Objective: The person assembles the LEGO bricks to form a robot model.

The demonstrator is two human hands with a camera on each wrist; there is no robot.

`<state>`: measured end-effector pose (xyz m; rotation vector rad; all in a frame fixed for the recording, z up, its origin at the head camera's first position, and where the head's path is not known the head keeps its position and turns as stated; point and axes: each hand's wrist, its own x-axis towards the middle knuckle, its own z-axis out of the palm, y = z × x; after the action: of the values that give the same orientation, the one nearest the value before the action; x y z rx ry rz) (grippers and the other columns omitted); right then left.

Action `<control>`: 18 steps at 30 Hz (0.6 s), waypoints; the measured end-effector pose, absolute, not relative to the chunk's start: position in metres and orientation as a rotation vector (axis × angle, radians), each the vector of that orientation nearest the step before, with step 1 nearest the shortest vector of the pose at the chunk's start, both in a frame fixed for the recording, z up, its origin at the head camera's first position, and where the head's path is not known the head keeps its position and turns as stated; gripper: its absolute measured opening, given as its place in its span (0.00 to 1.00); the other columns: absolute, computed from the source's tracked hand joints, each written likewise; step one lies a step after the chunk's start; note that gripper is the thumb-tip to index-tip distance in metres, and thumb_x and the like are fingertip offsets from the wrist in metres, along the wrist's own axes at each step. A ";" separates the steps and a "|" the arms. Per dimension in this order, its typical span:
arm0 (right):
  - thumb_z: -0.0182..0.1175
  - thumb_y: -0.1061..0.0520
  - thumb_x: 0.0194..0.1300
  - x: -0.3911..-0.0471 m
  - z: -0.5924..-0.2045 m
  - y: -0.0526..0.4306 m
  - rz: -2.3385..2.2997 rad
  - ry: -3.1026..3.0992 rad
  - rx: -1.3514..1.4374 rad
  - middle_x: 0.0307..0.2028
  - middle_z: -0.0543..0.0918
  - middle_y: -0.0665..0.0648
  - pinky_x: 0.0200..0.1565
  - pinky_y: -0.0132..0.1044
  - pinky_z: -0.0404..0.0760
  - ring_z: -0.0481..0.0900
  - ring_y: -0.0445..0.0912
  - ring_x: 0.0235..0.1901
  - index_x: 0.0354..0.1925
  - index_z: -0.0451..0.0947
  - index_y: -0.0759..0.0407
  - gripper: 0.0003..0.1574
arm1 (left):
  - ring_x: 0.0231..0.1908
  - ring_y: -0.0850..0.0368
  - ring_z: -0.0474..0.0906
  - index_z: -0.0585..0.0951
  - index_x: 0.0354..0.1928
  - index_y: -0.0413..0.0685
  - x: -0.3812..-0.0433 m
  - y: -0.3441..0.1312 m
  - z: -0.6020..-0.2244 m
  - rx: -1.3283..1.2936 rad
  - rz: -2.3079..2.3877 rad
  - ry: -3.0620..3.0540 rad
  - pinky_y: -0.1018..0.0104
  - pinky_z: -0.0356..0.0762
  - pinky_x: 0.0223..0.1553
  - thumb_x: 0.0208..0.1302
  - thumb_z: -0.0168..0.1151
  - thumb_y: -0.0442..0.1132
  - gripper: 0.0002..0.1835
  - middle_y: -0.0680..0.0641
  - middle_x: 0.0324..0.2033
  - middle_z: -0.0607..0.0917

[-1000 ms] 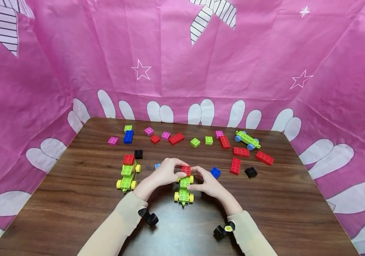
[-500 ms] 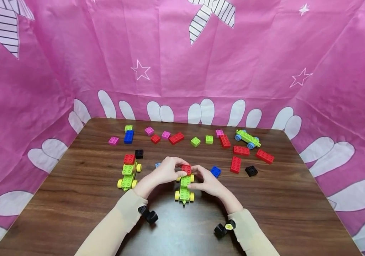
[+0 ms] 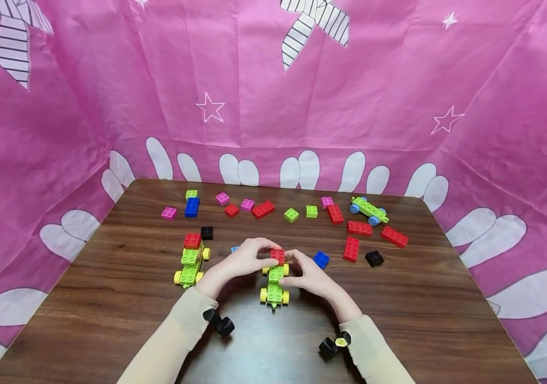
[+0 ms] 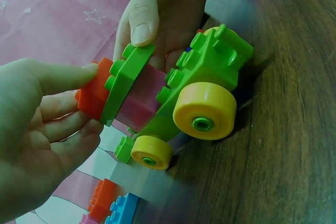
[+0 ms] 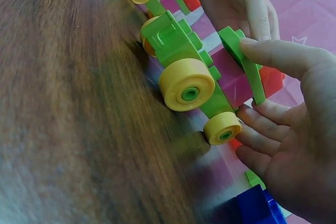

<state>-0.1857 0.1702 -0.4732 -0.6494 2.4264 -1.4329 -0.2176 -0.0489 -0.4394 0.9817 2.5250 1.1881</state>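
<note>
Between both hands a green toy car base (image 3: 275, 294) with yellow wheels stands on the table. It bears a pink brick (image 4: 139, 99), then a flat green brick (image 4: 125, 83), then a red brick (image 3: 277, 256) on top. My left hand (image 3: 250, 259) pinches the red brick, thumb on one side and fingers on the other. With the right hand (image 3: 309, 274) I grip the flat green brick, the thumb on its near end and fingers behind it. To the left a similar built car (image 3: 190, 261) has a red brick on top.
A light blue brick (image 3: 235, 249) is partly hidden behind my left hand. To the right lie a blue brick (image 3: 321, 260), a black brick (image 3: 374, 258) and several red bricks (image 3: 351, 249). A green car base with blue wheels (image 3: 368, 211) stands at the back right.
</note>
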 end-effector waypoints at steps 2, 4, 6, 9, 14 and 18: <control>0.68 0.56 0.58 -0.184 -0.469 0.169 -1.426 2.426 -0.641 0.55 0.77 0.63 0.62 0.57 0.68 0.74 0.57 0.58 0.58 0.67 0.64 0.33 | 0.53 0.51 0.78 0.80 0.55 0.42 -0.218 -0.050 -0.441 0.986 1.223 2.506 0.54 0.76 0.56 0.65 0.63 0.41 0.18 0.45 0.50 0.84; 0.68 0.59 0.58 -0.183 -0.467 0.168 -1.417 2.428 -0.632 0.56 0.77 0.64 0.62 0.58 0.68 0.74 0.58 0.58 0.59 0.67 0.65 0.33 | 0.53 0.51 0.78 0.79 0.55 0.42 -0.218 -0.051 -0.444 0.986 1.266 2.482 0.54 0.75 0.56 0.64 0.64 0.42 0.19 0.45 0.51 0.83; 0.67 0.60 0.58 -0.183 -0.466 0.168 -1.417 2.423 -0.619 0.56 0.76 0.65 0.62 0.59 0.67 0.74 0.60 0.58 0.59 0.66 0.66 0.34 | 0.54 0.50 0.77 0.78 0.57 0.42 -0.217 -0.052 -0.446 0.990 1.302 2.463 0.52 0.75 0.57 0.62 0.65 0.42 0.22 0.45 0.52 0.83; 0.67 0.59 0.58 -0.185 -0.470 0.168 -1.409 2.431 -0.609 0.57 0.76 0.65 0.62 0.59 0.68 0.73 0.59 0.59 0.60 0.66 0.65 0.35 | 0.55 0.49 0.76 0.76 0.59 0.41 -0.215 -0.054 -0.448 1.002 1.329 2.446 0.51 0.74 0.57 0.59 0.69 0.42 0.27 0.43 0.54 0.81; 0.68 0.54 0.58 -0.187 -0.475 0.171 -1.402 2.438 -0.631 0.57 0.77 0.61 0.62 0.56 0.70 0.74 0.56 0.59 0.61 0.66 0.62 0.36 | 0.58 0.48 0.73 0.72 0.63 0.40 -0.215 -0.057 -0.449 1.006 1.310 2.417 0.49 0.71 0.60 0.53 0.74 0.44 0.36 0.43 0.58 0.77; 0.69 0.50 0.57 -0.188 -0.473 0.173 -1.400 2.446 -0.697 0.55 0.78 0.60 0.61 0.55 0.71 0.75 0.55 0.58 0.60 0.67 0.61 0.38 | 0.60 0.47 0.71 0.70 0.65 0.40 -0.216 -0.060 -0.451 1.003 1.295 2.387 0.47 0.70 0.61 0.50 0.76 0.44 0.41 0.43 0.60 0.76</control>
<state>-0.1876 0.1727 -0.4728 -0.6973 2.4456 -1.4004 -0.2158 -0.0599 -0.4513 1.0033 2.3874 1.2950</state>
